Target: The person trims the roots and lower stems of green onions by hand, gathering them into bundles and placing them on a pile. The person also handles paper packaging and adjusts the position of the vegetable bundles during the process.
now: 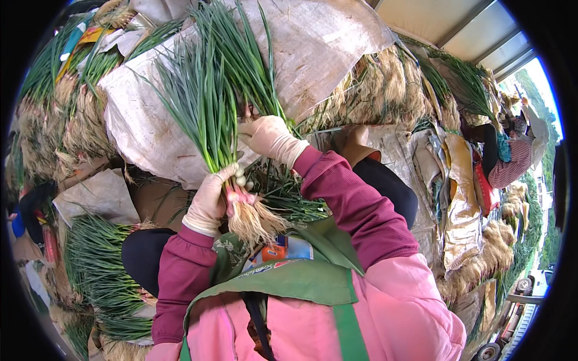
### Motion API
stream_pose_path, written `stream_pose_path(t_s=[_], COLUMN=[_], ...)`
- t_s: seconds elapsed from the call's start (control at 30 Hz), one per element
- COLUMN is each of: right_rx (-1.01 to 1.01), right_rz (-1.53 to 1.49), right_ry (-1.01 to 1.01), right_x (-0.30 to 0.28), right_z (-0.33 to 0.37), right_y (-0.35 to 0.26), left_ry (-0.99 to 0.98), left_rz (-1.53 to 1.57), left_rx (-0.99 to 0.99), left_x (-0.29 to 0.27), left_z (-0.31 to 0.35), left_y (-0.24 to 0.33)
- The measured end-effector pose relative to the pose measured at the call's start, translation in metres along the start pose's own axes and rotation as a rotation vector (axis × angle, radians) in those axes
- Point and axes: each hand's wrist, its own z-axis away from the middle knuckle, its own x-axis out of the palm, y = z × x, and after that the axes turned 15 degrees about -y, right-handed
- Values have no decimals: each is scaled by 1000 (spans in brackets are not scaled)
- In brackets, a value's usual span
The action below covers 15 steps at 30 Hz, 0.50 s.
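Note:
My left hand, in a pale glove, is wrapped round the lower stems of a bunch of green onions. Its white and pinkish bulbs and straw-coloured roots hang out beside the glove, and the long green leaves fan upward. Close to the leaves on their right side is my gloved right hand, fingers curled in; what they pinch, if anything, is hidden. More green onion leaves with reddish stem ends lie behind that hand, on a whitish woven sheet.
Stacked onion bundles with dry roots stand at the left, more onions below them. Loose green leaves lie between my knees, above my green apron. At the right are folded sacks, another person and further root piles.

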Motion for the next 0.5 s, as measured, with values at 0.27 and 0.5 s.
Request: stream_pose_path(t_s=[0.27, 0.5], right_rx=[228, 491], right_rz=[-425, -463], right_ry=[685, -27], right_x=[-34, 52], right_z=[35, 83], right_y=[76, 125], left_ry=[-415, -22], left_rz=[256, 26], left_rx=[314, 262], left_x=[24, -20], left_z=[19, -25], left_y=[38, 15])
